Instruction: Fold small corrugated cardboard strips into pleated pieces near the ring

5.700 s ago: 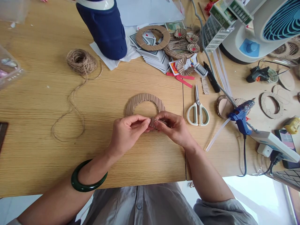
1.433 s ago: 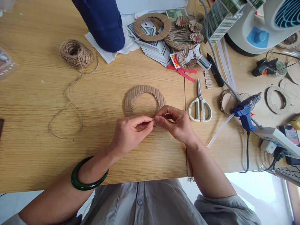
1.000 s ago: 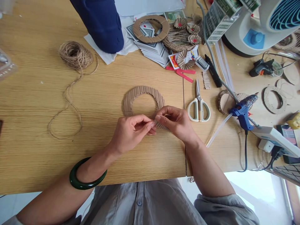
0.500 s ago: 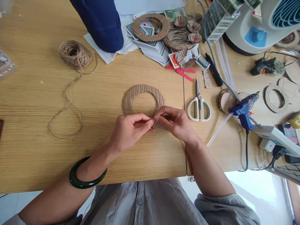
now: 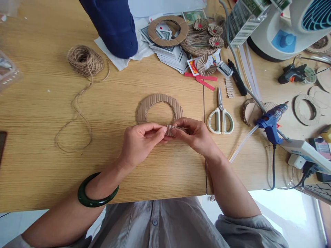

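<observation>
A ring of corrugated brown cardboard [image 5: 155, 100] lies flat on the wooden table [image 5: 38, 113]. Its near edge is pinched between both hands. My left hand [image 5: 141, 143] grips the edge with thumb and forefinger. My right hand [image 5: 195, 136] pinches the same spot from the right, where a small strip of the corrugated layer [image 5: 170, 130] stands up between the fingertips. The near part of the ring is hidden under my fingers. A dark green bangle [image 5: 97, 193] sits on my left wrist.
White-handled scissors [image 5: 220, 115] lie right of the ring, then a blue glue gun [image 5: 270, 119] with its cord. A ball of jute twine [image 5: 85, 61] trails string at the left. Playing cards, cardboard rings, paper rosettes, a navy object and a fan crowd the far side.
The fingertips have shifted slightly along the ring's near edge, and the pinched corrugated strip now stands up a little more. The ring stays in place.
</observation>
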